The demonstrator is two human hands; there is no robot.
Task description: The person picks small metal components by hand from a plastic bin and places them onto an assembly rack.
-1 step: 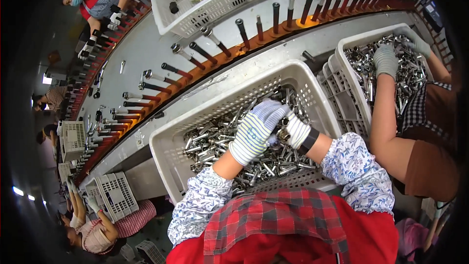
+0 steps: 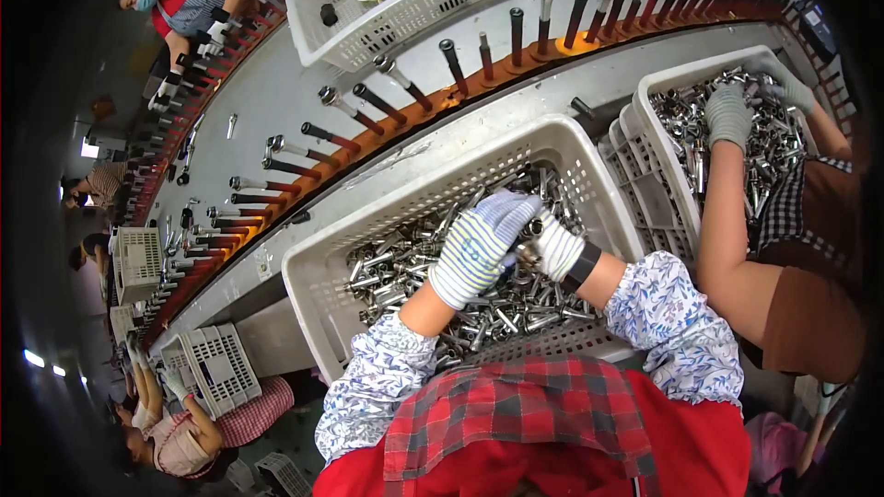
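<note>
Both my hands wear white knit gloves with coloured stripes and meet over a grey plastic crate (image 2: 304, 285). Inside it lies a heap of shiny metal fittings (image 2: 387, 267), small tubes with wider ends. My left hand (image 2: 479, 247) is closed, back upward, its fingers curled toward the other hand; its fingertips are hidden. My right hand (image 2: 558, 248), with a black band at the wrist, is closed on a metal fitting (image 2: 529, 254) whose round end shows between the two hands. Whether my left hand grips this same piece cannot be made out.
Beyond the crate curves an orange conveyor (image 2: 433, 110) with upright posts, some topped with chrome parts. On its far side stands a long grey basket (image 2: 387, 32). At right, a co-worker's gloved hand (image 2: 727, 115) reaches into another crate (image 2: 654, 83). Other people work at left.
The posts on the conveyor have shifted slightly to the left. My joined hands have moved a few pixels down and left.
</note>
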